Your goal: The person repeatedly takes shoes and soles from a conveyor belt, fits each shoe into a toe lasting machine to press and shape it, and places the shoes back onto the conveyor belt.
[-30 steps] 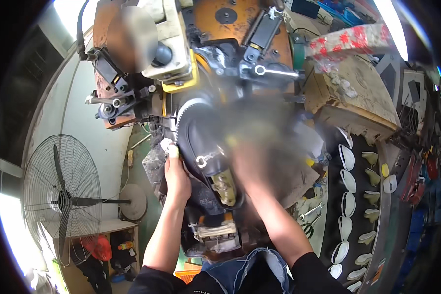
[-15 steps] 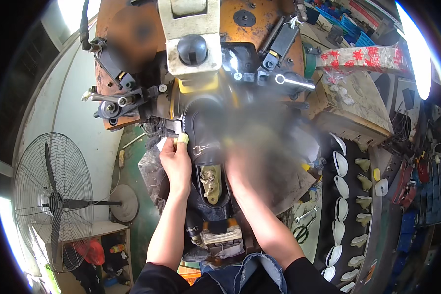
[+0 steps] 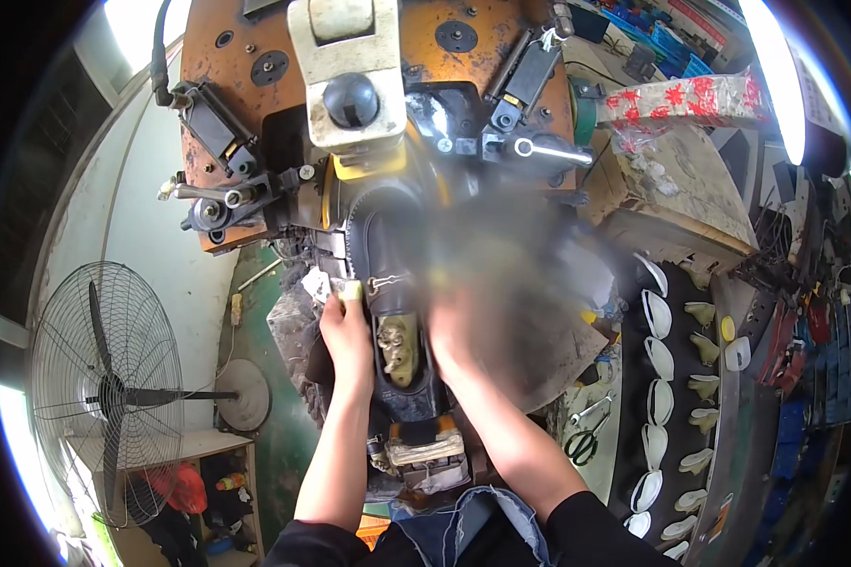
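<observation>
Shoe [image 3: 373,248], black, with a metal buckle [image 3: 385,283] on its front, lies in the middle of the head view. Its rounded toe points away from the person and reaches up to the machine [image 3: 487,52], close to a yellow part [image 3: 369,162] beneath a white arm [image 3: 352,47] topped by a black knob [image 3: 351,101]. An olive-coloured foot form [image 3: 397,350] fills the opening at the heel end.

The left hand [image 3: 345,333] is at the shoe's left side, fingers folded and a pale yellow cover [image 3: 351,290] on the thumb; whether its grip clamps the edge, I cannot tell. Just beside it is a scrap of white material [image 3: 316,283]. The right hand [image 3: 450,333] is at the shoe's right side, its fingers lost in a dark blur, so I cannot tell how that grip stands.

To the right, a spanner [image 3: 592,409] lies near green-handled scissors [image 3: 581,447]. Beyond them run a row of white cup-shaped pieces [image 3: 659,403] and a row of olive-tinted ones [image 3: 702,386]. A wire-caged fan [image 3: 111,392] stands well apart on the left.
</observation>
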Demonstrator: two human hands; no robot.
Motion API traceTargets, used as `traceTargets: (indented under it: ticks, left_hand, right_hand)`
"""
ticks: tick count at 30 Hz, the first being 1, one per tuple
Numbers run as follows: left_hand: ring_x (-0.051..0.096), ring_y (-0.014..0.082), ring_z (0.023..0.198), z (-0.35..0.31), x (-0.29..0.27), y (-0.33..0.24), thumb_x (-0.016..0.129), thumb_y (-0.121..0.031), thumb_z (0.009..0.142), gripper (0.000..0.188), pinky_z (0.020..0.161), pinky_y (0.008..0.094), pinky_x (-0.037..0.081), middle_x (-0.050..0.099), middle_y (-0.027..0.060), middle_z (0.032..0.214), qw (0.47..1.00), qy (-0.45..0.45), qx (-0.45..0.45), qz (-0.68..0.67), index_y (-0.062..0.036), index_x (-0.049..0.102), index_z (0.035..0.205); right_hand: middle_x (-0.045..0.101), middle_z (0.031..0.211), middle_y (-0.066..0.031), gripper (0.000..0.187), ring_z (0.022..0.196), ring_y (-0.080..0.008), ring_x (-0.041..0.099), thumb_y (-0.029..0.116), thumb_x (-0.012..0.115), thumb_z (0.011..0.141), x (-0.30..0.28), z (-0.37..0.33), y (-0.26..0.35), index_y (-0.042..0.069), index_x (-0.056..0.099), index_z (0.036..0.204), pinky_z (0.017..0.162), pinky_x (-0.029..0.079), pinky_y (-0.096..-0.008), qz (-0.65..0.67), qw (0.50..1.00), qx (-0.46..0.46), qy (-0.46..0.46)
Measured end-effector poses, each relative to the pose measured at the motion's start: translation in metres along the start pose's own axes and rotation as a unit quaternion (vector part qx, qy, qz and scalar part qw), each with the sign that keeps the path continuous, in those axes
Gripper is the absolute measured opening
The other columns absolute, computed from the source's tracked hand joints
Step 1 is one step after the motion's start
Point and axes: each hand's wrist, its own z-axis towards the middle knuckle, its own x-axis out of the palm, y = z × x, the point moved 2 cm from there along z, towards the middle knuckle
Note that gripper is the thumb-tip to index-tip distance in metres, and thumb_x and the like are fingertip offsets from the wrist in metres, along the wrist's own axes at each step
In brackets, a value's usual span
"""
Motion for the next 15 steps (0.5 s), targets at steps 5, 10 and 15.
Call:
traceTargets:
  ticks: [5, 10, 15]
  left_hand:
    - [0.051, 0.0096, 0.076, -0.007, 0.003, 0.000, 0.047, -0.025, 0.099, 0.029, 0.069, 0.0261, 0.042, 0.061, 0.0026, 0.087, 0.986, 0.019, -0.117, -0.121, 0.0015, 0.058, 0.103]
    - [0.054, 0.0080, 0.080, -0.014, 0.011, -0.003, 0.049, -0.023, 0.098, 0.025, 0.073, 0.0243, 0.044, 0.064, 0.0021, 0.092, 0.985, -0.002, -0.076, -0.157, -0.0010, 0.060, 0.101]
    - [0.055, 0.0078, 0.079, -0.003, 0.003, 0.012, 0.054, -0.021, 0.096, 0.021, 0.073, 0.0237, 0.044, 0.065, 0.0020, 0.089, 0.979, -0.005, -0.106, -0.174, -0.0018, 0.063, 0.097]
  right_hand:
    - [0.047, 0.065, -0.0007, 0.024, 0.065, -0.0095, 0.041, 0.016, 0.048, 0.094, 0.000, -0.005, -0.002, 0.000, 0.052, 0.077, 0.060, 0.037, -0.0293, 0.015, 0.994, 0.098, 0.040]
    - [0.044, 0.063, 0.0046, 0.025, 0.058, -0.0040, 0.036, 0.012, 0.054, 0.092, -0.004, 0.004, 0.002, 0.003, 0.048, 0.069, 0.051, 0.031, -0.0249, 0.071, 0.997, 0.033, 0.009]
    - [0.043, 0.063, 0.0066, 0.026, 0.057, -0.0020, 0.035, 0.010, 0.056, 0.092, 0.001, 0.000, 0.002, 0.006, 0.047, 0.067, 0.049, 0.029, -0.0233, 0.107, 0.993, 0.049, 0.013]
